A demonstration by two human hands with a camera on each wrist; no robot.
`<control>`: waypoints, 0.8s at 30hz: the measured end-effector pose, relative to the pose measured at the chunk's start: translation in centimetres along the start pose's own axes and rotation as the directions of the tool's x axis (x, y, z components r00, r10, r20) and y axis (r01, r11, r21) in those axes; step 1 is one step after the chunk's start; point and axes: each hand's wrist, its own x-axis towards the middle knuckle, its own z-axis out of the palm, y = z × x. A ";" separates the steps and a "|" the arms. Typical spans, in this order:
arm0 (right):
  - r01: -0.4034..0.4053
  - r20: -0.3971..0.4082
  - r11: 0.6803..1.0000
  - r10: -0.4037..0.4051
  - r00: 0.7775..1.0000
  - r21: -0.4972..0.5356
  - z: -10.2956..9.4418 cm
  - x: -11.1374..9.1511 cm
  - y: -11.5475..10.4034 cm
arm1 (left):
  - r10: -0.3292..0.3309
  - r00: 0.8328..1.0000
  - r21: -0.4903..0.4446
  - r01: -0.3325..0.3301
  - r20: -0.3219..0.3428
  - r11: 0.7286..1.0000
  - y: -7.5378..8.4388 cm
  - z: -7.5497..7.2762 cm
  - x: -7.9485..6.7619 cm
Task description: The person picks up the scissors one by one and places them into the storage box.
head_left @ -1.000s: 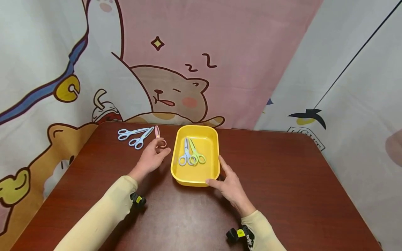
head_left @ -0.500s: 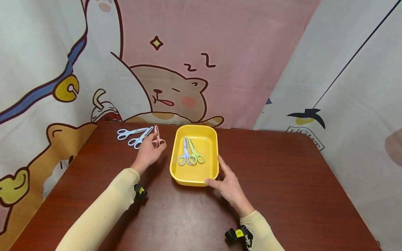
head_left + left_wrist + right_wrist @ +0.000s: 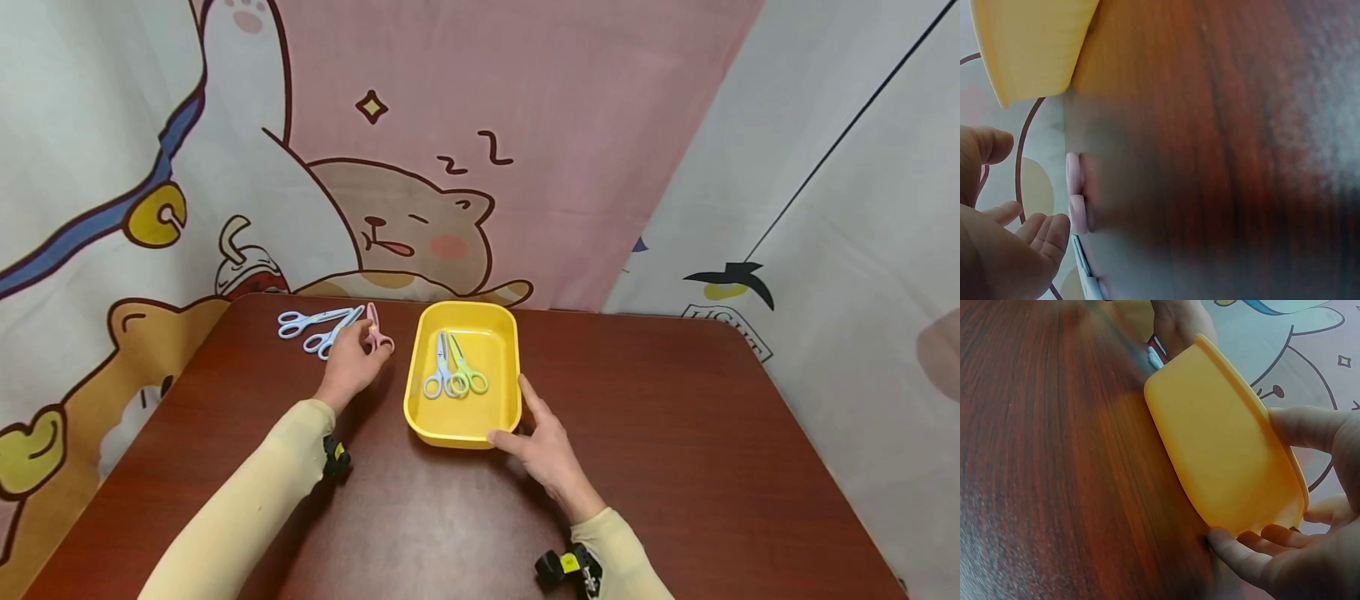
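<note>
My left hand [image 3: 351, 363] reaches over a pair of pink scissors [image 3: 381, 340] at the back left. In the left wrist view its thumb and fingers stand apart, close to the pink handles [image 3: 1074, 175], which lie on the table. My right hand [image 3: 546, 446] holds the near right corner of a yellow tray [image 3: 501, 417], thumb on the rim and fingers along the side wall, as the right wrist view shows. Inside the tray lie blue scissors [image 3: 441, 358] and green scissors [image 3: 467, 367], their handles overlapping.
Two light blue scissors, one farther left [image 3: 300, 323] and one beside my left fingers [image 3: 318, 340], lie on the dark brown table [image 3: 660, 433]. A cartoon-printed curtain [image 3: 585, 150] hangs right behind the table's back edge.
My left hand has moved a little left, from beside the tray to over the pink scissors, and has stayed there for the last half second. The right hand keeps its hold on the tray.
</note>
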 end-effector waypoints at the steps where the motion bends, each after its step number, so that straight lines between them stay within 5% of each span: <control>1: 0.001 0.001 1.000 -0.001 1.000 0.000 0.0 0.0 0.0 | -0.009 1.000 0.002 0.009 0.002 1.000 0.0 0.0 0.0; 24: 0.001 0.018 1.000 -0.001 1.000 0.024 -0.2 -0.2 -0.1 | -0.044 0.999 0.070 0.045 -0.021 0.997 -0.9 0.5 1.5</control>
